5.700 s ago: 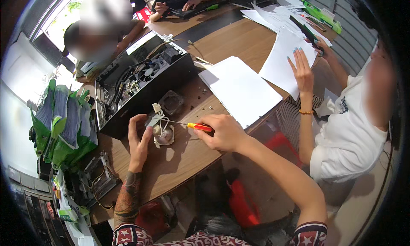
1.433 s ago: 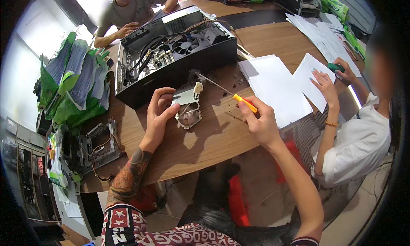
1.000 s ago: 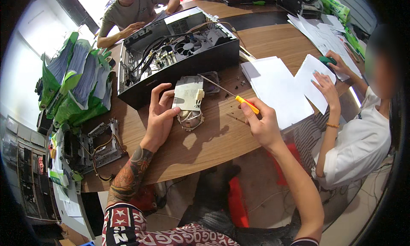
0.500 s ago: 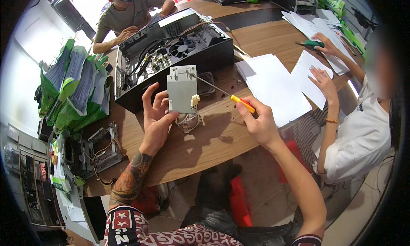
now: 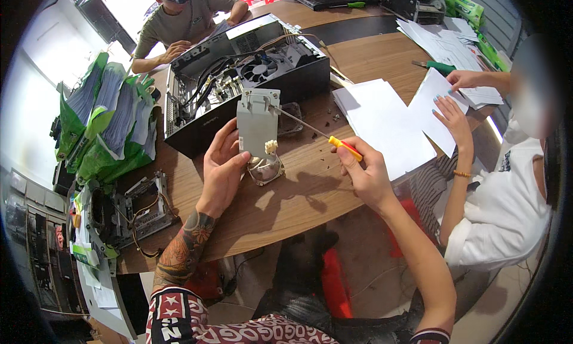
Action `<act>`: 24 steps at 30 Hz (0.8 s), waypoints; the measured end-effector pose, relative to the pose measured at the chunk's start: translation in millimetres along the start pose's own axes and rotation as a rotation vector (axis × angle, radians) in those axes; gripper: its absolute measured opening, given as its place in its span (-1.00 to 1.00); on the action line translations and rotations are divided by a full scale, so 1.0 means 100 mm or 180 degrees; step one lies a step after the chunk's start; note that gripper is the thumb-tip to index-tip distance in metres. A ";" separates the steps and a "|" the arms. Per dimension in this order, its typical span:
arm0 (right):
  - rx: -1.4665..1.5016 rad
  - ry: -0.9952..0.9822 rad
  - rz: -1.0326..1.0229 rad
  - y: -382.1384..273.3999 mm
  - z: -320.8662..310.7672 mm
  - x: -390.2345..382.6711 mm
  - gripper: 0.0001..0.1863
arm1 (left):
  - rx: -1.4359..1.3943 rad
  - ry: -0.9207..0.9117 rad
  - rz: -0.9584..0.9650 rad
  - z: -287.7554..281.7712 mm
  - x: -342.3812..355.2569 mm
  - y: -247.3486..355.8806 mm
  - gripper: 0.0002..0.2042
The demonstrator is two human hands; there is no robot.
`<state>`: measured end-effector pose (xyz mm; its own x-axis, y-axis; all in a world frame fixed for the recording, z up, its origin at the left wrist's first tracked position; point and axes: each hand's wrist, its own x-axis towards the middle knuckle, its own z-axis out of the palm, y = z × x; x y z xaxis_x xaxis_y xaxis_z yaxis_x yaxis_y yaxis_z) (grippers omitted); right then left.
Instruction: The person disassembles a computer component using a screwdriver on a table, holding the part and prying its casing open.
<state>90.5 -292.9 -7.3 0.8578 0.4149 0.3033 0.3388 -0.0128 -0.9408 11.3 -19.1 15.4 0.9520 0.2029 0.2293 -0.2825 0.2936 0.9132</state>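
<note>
On the wooden counter (image 5: 298, 194), beside the opened computer case (image 5: 239, 81), your left hand (image 5: 222, 168) clamped the grey heatsink block (image 5: 257, 122) upright, long axis vertical, lifted clear of its round bracket (image 5: 266, 168). Your right hand (image 5: 364, 171) closed around the yellow-handled screwdriver (image 5: 316, 131), tip angled up-left against the block's top. The block looked freed from the case; finer disassembly seemingly remained.

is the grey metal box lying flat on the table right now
No, the left hand holds the grey metal box upright above the wooden table, while the screwdriver tip touches its top.
</note>
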 end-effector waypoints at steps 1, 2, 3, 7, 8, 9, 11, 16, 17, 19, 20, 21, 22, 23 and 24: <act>-0.0044 -0.0027 -0.0034 -0.03 -0.01 0.00 -0.70 | 0.0045 0.0015 -0.0029 -0.01 0.00 -0.01 -0.25; -0.0088 -0.0053 -0.0067 -0.05 -0.01 -0.01 -0.71 | 0.0045 0.0019 -0.0027 -0.02 0.00 -0.01 -0.25; -0.0087 -0.0057 -0.0069 -0.04 0.00 0.00 -0.71 | -0.0013 0.0008 -0.0070 -0.02 -0.01 -0.01 -0.27; 0.0072 -0.0003 -0.0036 0.00 -0.01 -0.01 -0.72 | -0.0149 -0.0021 -0.0194 -0.03 -0.02 -0.03 -0.30; 0.0126 0.0032 0.0055 0.00 -0.02 -0.01 -0.72 | -0.0147 -0.0013 -0.0195 -0.03 -0.02 -0.03 -0.30; 0.0129 0.0026 0.0058 0.00 -0.02 -0.01 -0.72 | -0.0191 -0.0020 -0.0213 -0.03 -0.03 -0.03 -0.31; 0.0146 0.0102 -0.0054 0.00 -0.02 0.00 -0.72 | -0.0231 -0.0019 -0.0233 -0.02 -0.03 -0.02 -0.32; 0.0157 0.0105 -0.0023 0.02 -0.01 0.01 -0.62 | -0.0271 -0.0047 -0.0206 -0.02 -0.04 -0.04 -0.33; 0.0141 0.0106 -0.0047 0.00 0.00 0.01 -0.63 | -0.0263 -0.0018 -0.0211 -0.03 -0.05 -0.02 -0.33; 0.0154 0.0113 -0.0028 -0.03 0.00 0.02 -0.63 | -0.0207 -0.0061 -0.0135 -0.01 -0.03 -0.01 -0.34; 0.0152 0.0146 -0.0021 -0.03 0.00 0.01 -0.63 | -0.0198 -0.0036 -0.0130 0.00 -0.02 -0.02 -0.34; 0.0146 0.0132 -0.0001 0.00 -0.01 0.01 -0.63 | -0.0210 -0.0018 -0.0144 0.01 -0.03 -0.03 -0.34; 0.0150 0.0196 -0.0087 0.02 -0.01 0.01 -0.64 | -0.0174 -0.0045 -0.0132 0.01 -0.03 -0.02 -0.34; 0.0153 0.0262 -0.0174 0.03 0.00 0.01 -0.65 | -0.0138 -0.0074 -0.0119 0.00 -0.03 -0.02 -0.34; 0.0217 0.0221 -0.0095 0.00 0.01 0.00 -0.68 | -0.0133 -0.0059 -0.0119 0.00 -0.03 -0.01 -0.34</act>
<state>90.6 -292.3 -7.5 0.8733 0.3499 0.3389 0.3396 0.0614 -0.9386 8.4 -19.9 13.3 0.9639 0.1740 0.2017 -0.2509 0.3395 0.9065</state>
